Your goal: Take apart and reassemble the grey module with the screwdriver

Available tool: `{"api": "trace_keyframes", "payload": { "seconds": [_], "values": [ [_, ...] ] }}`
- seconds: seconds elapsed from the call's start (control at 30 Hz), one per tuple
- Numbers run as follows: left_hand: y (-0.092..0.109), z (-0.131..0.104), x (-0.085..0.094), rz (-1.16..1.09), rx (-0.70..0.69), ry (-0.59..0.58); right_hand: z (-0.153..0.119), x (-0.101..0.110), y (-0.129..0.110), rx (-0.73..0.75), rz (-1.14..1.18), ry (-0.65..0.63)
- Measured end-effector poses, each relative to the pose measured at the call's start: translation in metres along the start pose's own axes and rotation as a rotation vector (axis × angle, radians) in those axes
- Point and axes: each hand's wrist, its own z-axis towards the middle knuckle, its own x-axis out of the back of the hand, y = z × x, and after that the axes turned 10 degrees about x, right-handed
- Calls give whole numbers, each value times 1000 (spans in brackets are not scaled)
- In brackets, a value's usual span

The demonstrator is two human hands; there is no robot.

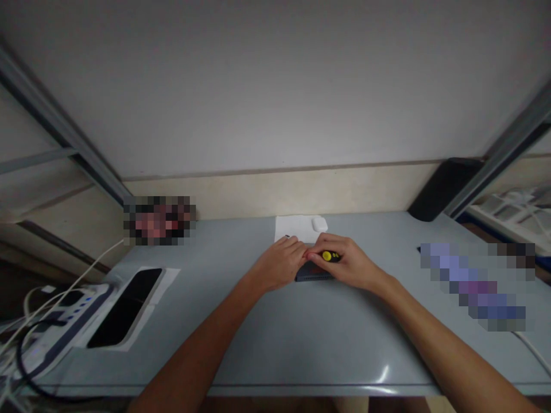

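My right hand [346,261] is closed around a black-and-yellow screwdriver [331,256]; only its handle end shows. Its fingertips meet those of my left hand [282,264], whose fingers are curled in a pinch. What the left fingers grip, if anything, is hidden. Beneath both hands lies a dark flat case [315,275] with small notches along its front edge, mostly covered by them. A white sheet of paper [295,226] lies just behind, carrying a small white rounded case [319,223] and a tiny dark piece [287,236].
On the grey table [275,344], a black phone [127,307] rests at left beside a power strip [64,327] with tangled cables. A black cylindrical object [445,186] leans at the back right. Blurred-out items lie at the far left and right. A wall closes the back.
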Motion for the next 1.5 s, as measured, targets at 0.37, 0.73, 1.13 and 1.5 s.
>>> {"api": "trace_keyframes", "payload": {
  "seconds": [0.37, 0.73, 1.13, 1.5],
  "values": [
    [-14, -2, 6, -111, 72, -26, -9, 12, 11, -157, -312, -107],
    [-9, -7, 7, -494, 251, -165, -14, 27, 32, -297, -152, -295],
    [-17, -7, 5, -477, 191, -115, -37, 63, 62, -454, 97, -294],
    [-19, -8, 1, -367, 140, -15, -39, 66, 68, -453, 55, -206]
  ]
}}
